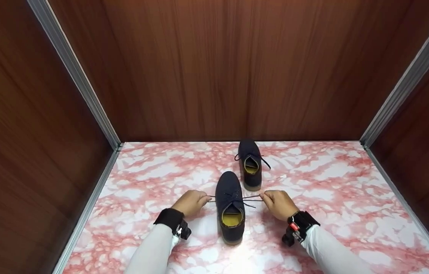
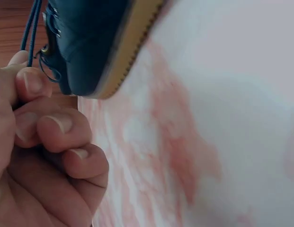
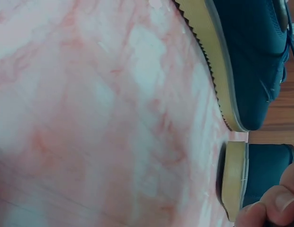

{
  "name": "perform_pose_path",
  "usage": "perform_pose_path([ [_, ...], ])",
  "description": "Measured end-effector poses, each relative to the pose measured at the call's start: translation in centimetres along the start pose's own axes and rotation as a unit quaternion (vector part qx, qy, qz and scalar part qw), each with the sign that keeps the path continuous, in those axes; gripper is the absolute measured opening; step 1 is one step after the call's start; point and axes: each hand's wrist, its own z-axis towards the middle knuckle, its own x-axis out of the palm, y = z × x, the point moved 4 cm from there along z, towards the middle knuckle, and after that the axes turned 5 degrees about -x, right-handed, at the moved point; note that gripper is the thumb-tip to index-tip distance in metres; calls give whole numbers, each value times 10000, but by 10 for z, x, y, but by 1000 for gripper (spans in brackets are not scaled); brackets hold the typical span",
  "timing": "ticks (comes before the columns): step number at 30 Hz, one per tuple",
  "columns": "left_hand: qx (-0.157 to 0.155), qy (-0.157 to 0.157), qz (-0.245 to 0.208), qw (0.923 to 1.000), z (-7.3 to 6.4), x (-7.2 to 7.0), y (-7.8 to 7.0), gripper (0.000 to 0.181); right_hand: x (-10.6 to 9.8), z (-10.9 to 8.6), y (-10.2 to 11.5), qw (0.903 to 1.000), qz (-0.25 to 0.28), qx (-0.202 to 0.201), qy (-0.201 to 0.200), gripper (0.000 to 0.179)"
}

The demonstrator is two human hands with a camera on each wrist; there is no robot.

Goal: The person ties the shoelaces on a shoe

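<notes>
A dark navy lace-up shoe (image 1: 229,186) with a yellow insole stands on the table between both hands, its toe pointing away. On its left side, my left hand (image 1: 193,203) pinches a loop of the shoelace (image 2: 27,33) between thumb and forefinger, the other fingers curled in. To the right of the shoe, my right hand (image 1: 278,204) pinches another lace loop. Both loops stretch taut sideways from the knot over the tongue, and a loose lace end lies on the right. Only some fingertips (image 3: 279,201) of the right hand show in the right wrist view.
The matching shoe (image 1: 252,180) stands just beyond and to the right, its laces tied in a bow. Beneath is a red-and-white marbled tabletop (image 1: 142,175). Brown wood-grain panels (image 1: 214,76) with metal edge strips close in the back and both sides.
</notes>
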Motion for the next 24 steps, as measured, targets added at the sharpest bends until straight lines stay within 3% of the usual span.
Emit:
perform_pose_path([
  [3, -22, -53, -100, 9999, -2, 3, 3, 41, 0, -1, -3, 9999, 44, 128, 16, 52],
  [9, -498, 254, -696, 9960, -7, 21, 14, 42, 12, -7, -12, 9969, 513, 558, 232, 50],
  [16, -643, 455, -1212, 9895, -8, 30, 18, 46, 23, -18, -25, 9783, 1318, 1497, 556, 50],
  [21, -719, 428, -1430, 9862, -8, 31, 23, 47, 27, -18, -24, 9658, 1814, 1717, 691, 51],
  [24, -841, 463, -1763, 9796, -11, 33, 26, 48, 29, -18, -23, 9613, 1972, 1768, 758, 52],
])
